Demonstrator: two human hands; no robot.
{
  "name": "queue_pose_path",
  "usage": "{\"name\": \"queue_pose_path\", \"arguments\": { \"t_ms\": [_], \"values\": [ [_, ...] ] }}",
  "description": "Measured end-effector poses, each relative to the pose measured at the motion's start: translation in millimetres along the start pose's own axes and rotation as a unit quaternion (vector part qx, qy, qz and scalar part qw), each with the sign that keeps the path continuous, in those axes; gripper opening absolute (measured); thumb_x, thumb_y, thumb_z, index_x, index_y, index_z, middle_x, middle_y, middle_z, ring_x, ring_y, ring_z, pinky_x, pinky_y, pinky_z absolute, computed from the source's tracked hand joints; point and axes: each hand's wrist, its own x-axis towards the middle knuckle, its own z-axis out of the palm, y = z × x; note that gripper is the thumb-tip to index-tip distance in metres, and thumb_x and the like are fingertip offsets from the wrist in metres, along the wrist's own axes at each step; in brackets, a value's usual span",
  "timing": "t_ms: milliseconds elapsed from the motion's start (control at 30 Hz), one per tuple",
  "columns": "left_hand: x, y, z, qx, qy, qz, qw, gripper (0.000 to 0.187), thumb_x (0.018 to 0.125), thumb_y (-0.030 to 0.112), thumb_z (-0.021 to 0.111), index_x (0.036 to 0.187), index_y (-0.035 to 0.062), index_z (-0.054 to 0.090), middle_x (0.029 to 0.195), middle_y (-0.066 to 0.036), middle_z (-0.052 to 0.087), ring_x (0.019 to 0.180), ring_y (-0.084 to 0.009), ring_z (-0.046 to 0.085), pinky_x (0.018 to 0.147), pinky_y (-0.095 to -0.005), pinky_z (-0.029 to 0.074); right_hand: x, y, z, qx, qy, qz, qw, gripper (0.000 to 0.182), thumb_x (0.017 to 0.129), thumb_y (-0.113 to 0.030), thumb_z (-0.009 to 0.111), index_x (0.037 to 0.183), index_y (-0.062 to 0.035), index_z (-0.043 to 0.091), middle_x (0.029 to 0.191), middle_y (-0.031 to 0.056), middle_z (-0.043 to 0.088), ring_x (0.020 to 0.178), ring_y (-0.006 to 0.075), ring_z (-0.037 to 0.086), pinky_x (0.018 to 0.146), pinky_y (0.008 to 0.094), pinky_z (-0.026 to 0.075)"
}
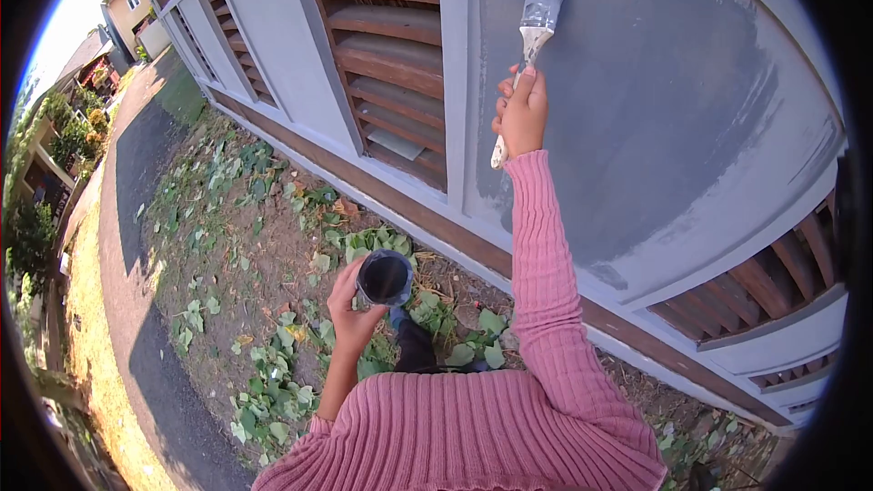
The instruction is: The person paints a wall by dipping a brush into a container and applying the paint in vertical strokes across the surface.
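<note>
My right hand (pixel 522 112) grips the pale handle of a paintbrush (pixel 536 25), fingers wrapped round it. The bristles, coated in grey, lie against the upper part of a wall panel (pixel 637 118). Dark grey wet-looking paint covers much of that panel, with lighter grey along its right and lower edges. Lower down, my left hand (pixel 353 305) is closed round a cup (pixel 385 277) with dark contents and grey smears on its rim. The cup is held over the ground, away from the wall.
Brown louvred slats (pixel 386 55) sit left of the panel, and more slats (pixel 755 286) lie at lower right. Leafy plants (pixel 273 373) cover the soil by the wall's foot. A paved path (pixel 136 173) runs along the left.
</note>
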Motion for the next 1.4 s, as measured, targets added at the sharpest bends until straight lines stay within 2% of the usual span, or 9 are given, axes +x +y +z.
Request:
{"name": "queue_pose_path", "arguments": {
  "t_ms": [500,700,767,800,833,1200,1300,1367,1400],
  "values": [
    [6.7,7.3,25.6,-0.005,-0.060,0.003,0.998,0.055,0.052,0.002,0.065,0.106,-0.0014,0.057,0.111,-0.015,0.057,0.105,-0.0263,0.053,0.092,-0.0348,0.038,-68.4,172.9,-72.3,-0.162,0.040,0.056,0.984,0.031,0.094,-0.034,0.028,0.093,-0.0066,0.042,0.059,-0.0012,0.040,0.038,0.0035,0.030,0.031,0.0205,0.025],
    [6.1,8.8,24.0,0.011,-0.054,-0.016,0.998,0.056,0.052,0.002,0.066,0.107,-0.0014,0.057,0.112,-0.014,0.056,0.106,-0.0270,0.053,0.092,-0.0351,0.038,-106.2,220.4,-89.1,-0.242,0.076,0.063,0.965,0.031,0.094,-0.029,0.031,0.094,-0.0004,0.043,0.074,0.0112,0.054,0.056,0.0185,0.053,0.056,0.0331,0.043],
    [5.9,6.7,22.1,-0.010,-0.042,-0.021,0.999,0.055,0.052,0.002,0.067,0.106,-0.0014,0.057,0.112,-0.014,0.056,0.106,-0.0270,0.053,0.092,-0.0352,0.038,-116.3,244.0,-97.8,-0.286,0.070,0.129,0.947,0.026,0.093,-0.026,0.032,0.098,-0.0026,0.043,0.078,0.0199,0.059,0.069,0.0342,0.059,0.059,0.0423,0.044],
    [5.5,5.8,20.7,0.006,-0.043,-0.009,0.999,0.055,0.053,0.002,0.067,0.107,-0.0013,0.057,0.112,-0.014,0.056,0.106,-0.0270,0.052,0.092,-0.0351,0.037,-122.1,262.7,-102.2,-0.325,0.087,0.106,0.936,0.029,0.094,-0.028,0.031,0.096,-0.0026,0.045,0.071,0.0113,0.057,0.057,0.0210,0.055,0.056,0.0339,0.043],
    [5.2,6.3,18.1,0.010,-0.043,-0.012,0.999,0.055,0.053,0.002,0.067,0.107,-0.0013,0.057,0.112,-0.014,0.056,0.106,-0.0270,0.052,0.092,-0.0351,0.037,-126.6,267.3,-101.9,-0.323,0.083,0.110,0.936,0.029,0.094,-0.028,0.031,0.096,-0.0026,0.045,0.071,0.0113,0.057,0.057,0.0210,0.055,0.056,0.0339,0.043],
    [-3.2,0.8,5.5,-0.009,-0.031,-0.022,0.999,0.054,0.052,0.000,0.069,0.104,-0.0001,0.059,0.112,-0.014,0.056,0.106,-0.0262,0.052,0.091,-0.0346,0.039,-164.2,340.9,-129.1,-0.423,0.135,0.122,0.888,0.026,0.091,-0.028,0.036,0.094,-0.0037,0.047,0.078,0.0238,0.057,0.067,0.0412,0.055,0.056,0.0458,0.041],
    [-10.0,-1.8,2.5,-0.012,-0.030,-0.021,0.999,0.053,0.052,0.000,0.069,0.104,-0.0005,0.059,0.112,-0.014,0.056,0.106,-0.0261,0.052,0.091,-0.0345,0.039,-183.0,369.1,-149.5,-0.472,0.114,0.188,0.854,0.030,0.092,-0.030,0.034,0.096,-0.0030,0.047,0.077,0.0217,0.058,0.062,0.0377,0.056,0.052,0.0469,0.041],
    [-12.7,-3.7,2.1,-0.018,-0.030,-0.021,0.999,0.053,0.052,-0.001,0.068,0.104,-0.0007,0.059,0.112,-0.014,0.056,0.106,-0.0260,0.052,0.090,-0.0344,0.039,-194.7,370.0,-158.7,-0.344,0.080,0.453,0.818,0.038,0.092,-0.034,0.030,0.100,-0.0006,0.047,0.092,0.0233,0.058,0.081,0.0405,0.057,0.069,0.0468,0.046],
    [-14.8,-4.9,2.0,-0.024,-0.035,-0.023,0.999,0.053,0.052,-0.001,0.068,0.104,-0.0007,0.059,0.112,-0.015,0.056,0.106,-0.0259,0.052,0.090,-0.0343,0.039,-200.9,368.9,-161.0,-0.314,0.066,0.483,0.815,0.040,0.092,-0.036,0.031,0.097,0.0004,0.047,0.090,0.0204,0.059,0.078,0.0375,0.059,0.063,0.0472,0.049]
  ]
}}
